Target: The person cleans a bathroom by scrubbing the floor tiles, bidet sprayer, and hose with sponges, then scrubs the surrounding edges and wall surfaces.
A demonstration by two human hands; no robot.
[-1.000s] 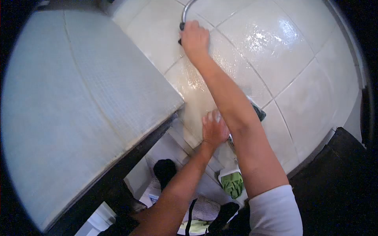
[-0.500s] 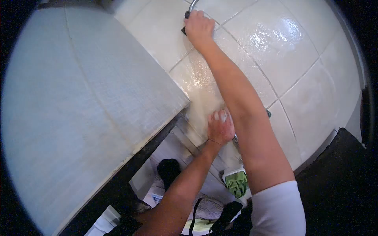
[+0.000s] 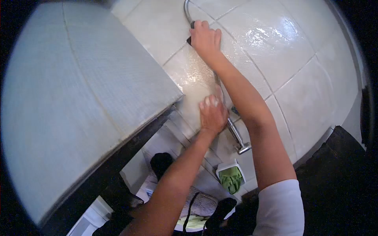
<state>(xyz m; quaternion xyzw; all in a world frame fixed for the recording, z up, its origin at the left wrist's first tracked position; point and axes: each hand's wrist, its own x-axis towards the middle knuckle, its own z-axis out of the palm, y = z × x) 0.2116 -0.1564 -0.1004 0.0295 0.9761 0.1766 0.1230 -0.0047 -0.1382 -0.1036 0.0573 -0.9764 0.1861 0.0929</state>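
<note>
At the bottom of the frame, nearest you, a ribbed grey mat [image 3: 202,202] lies between two dark-covered feet, the left foot [image 3: 160,164] and the right foot [image 3: 226,207]. Your right arm, in a smooth white sleeve [image 3: 278,208], enters at lower right; your bare left arm [image 3: 177,185] enters at lower left. Between the arms, a white, square-rimmed container [image 3: 220,168] holds a crumpled green cloth [image 3: 231,180]. Just above it is a shiny cylindrical metal bar [image 3: 235,133] with a T-shaped end. Near centre, your left hand [image 3: 214,114] is palm down at the pale tiles [image 3: 287,59], fingers partly extended and slightly bent; whether it has hold of anything beneath the palm cannot be told. At left, a broad, pale, finely textured panel [image 3: 98,78] slants to a corner beside this hand. At upper centre, your right hand [image 3: 205,38], its forearm reaching diagonally up and left, has its fingers curled closed round a dark fitting [image 3: 189,41]. A curved metal tube [image 3: 187,11] rises from there to the top edge. The tiles are glossy and wet at upper right, divided by straight joints.
</note>
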